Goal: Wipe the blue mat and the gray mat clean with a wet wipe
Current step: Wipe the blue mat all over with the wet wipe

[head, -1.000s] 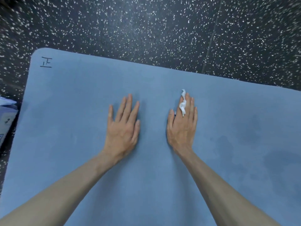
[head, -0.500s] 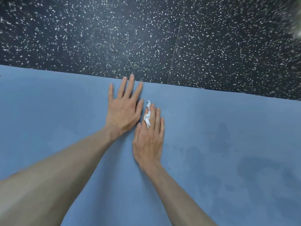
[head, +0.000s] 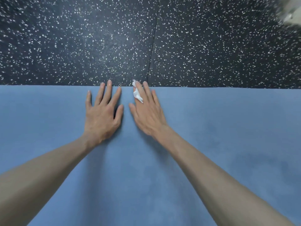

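The blue mat (head: 48, 115) fills the lower half of the head view, with its far edge running straight across the middle. My left hand (head: 102, 118) lies flat on it with spread, straight fingers, the fingertips reaching the far edge. Just to its right, my right hand (head: 146, 115) presses flat too, fingers straight. A crumpled white wet wipe (head: 137, 93) sticks up over its index finger, and the rest of the wipe is hidden under the hand. No gray mat is in view.
Black rubber floor (head: 114, 38) with white specks lies beyond the mat, a seam running through it. A blurred pale object (head: 291, 10) shows at the top right corner. Darker damp patches (head: 244, 157) mark the mat on the right.
Both hands have slid forward to the mat's far edge, now side by side again with a small gap. The view has shifted right, so the mat's left corner is gone.
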